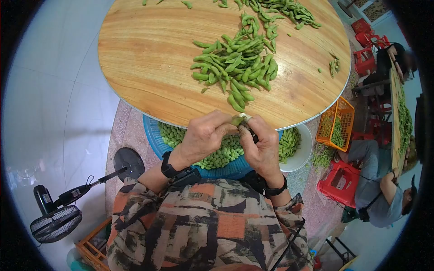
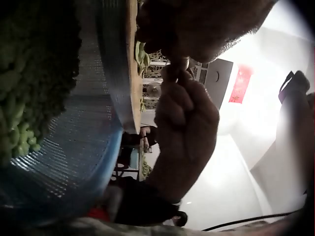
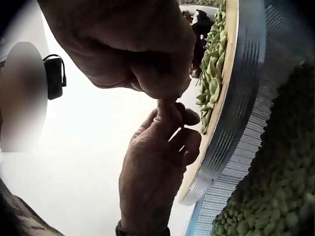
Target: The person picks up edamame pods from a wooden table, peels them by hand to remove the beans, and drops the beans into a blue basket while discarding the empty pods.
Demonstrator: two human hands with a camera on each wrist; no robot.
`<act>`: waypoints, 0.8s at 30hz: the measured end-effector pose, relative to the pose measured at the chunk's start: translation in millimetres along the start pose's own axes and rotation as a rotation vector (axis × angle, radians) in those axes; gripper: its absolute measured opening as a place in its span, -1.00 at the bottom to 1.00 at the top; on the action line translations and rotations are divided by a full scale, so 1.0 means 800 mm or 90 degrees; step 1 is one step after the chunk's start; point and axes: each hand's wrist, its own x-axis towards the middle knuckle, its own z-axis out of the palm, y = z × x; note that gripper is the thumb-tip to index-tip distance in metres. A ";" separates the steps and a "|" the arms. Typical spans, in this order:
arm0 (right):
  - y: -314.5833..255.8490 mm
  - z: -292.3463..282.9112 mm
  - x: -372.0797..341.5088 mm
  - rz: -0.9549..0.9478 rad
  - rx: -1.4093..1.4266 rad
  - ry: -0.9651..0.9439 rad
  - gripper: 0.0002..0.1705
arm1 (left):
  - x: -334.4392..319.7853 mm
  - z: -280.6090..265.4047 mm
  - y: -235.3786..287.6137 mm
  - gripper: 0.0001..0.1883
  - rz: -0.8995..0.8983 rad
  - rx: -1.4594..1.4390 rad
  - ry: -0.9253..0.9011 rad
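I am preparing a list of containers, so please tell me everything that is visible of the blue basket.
The blue basket is round and looks plastic, with a finely slotted wall. It holds many shelled green beans, which touch its inside. It stands upright, open-topped, below the near edge of the wooden tabletop, which hides its far part. The left hand and right hand are higher, apart from it. What supports it is hidden.

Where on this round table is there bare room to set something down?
Widest is the wooden table left of the edamame pods, apart from stray pods at its far side. A smaller patch lies between the pile and the pod scraps near the right rim. The middle is crowded, down almost to the right hand.
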 end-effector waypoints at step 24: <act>0.004 -0.002 -0.004 0.149 0.192 -0.040 -0.82 | -0.003 -0.011 0.015 -0.77 -0.174 -0.081 -0.093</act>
